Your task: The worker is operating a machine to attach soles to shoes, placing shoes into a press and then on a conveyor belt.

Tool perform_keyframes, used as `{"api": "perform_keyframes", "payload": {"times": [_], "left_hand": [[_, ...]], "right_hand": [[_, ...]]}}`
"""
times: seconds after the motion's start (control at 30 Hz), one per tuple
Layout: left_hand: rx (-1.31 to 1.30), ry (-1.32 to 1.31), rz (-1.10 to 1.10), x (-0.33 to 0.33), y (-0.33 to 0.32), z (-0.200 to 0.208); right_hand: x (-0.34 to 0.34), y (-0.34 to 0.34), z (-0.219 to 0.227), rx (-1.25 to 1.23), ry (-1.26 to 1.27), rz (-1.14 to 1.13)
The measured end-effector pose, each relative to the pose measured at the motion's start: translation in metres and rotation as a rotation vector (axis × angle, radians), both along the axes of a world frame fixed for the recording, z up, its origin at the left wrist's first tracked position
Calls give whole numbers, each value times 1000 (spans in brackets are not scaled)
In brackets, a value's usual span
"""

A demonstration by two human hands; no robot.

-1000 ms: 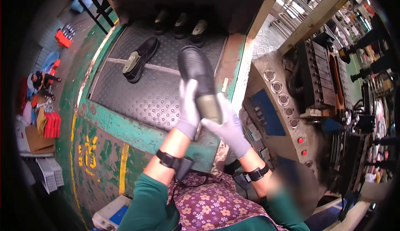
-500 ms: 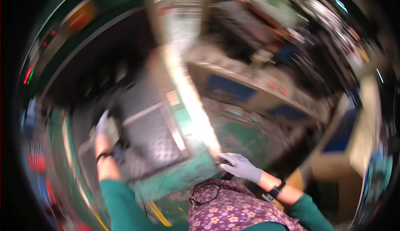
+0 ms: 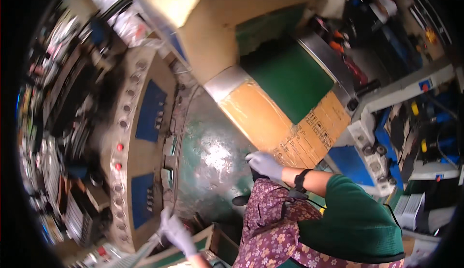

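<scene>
Surf (image 3: pixel 299 91): grn, cardbd (image 3: pixel 263 118) beside | flr (image 3: pixel 208 135): grn, glossy | L: ctrl panel (image 3: pixel 122 135)

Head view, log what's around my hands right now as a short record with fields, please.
Left hand: pale glove, low in the picture, below the beige control panel; blurred, grip unclear
Right hand: pale glove, at the near edge of the cardboard in the picture; contact and grip unclear
Beside the cardboard: flat green surface
On the panel: blue sections, red buttons
Clothing: purple floral apron
Background: another person, upper right
</scene>
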State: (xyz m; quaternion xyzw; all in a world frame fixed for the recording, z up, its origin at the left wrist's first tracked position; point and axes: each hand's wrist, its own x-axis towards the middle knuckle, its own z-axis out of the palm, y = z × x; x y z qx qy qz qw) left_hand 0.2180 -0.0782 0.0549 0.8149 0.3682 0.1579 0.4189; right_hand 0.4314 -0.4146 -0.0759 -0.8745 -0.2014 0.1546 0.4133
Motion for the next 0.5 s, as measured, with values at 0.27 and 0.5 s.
{"api": "perform_keyframes", "payload": {"times": [0.27, 0.5], "left_hand": [[-346, 216, -1220, 395, -207, -122], [308, -241, -1394, 734, -268, -171]], "right_hand": [[99, -241, -78, -459, -207, -1018], [110, -271, -110, -512, -296, -973]]}}
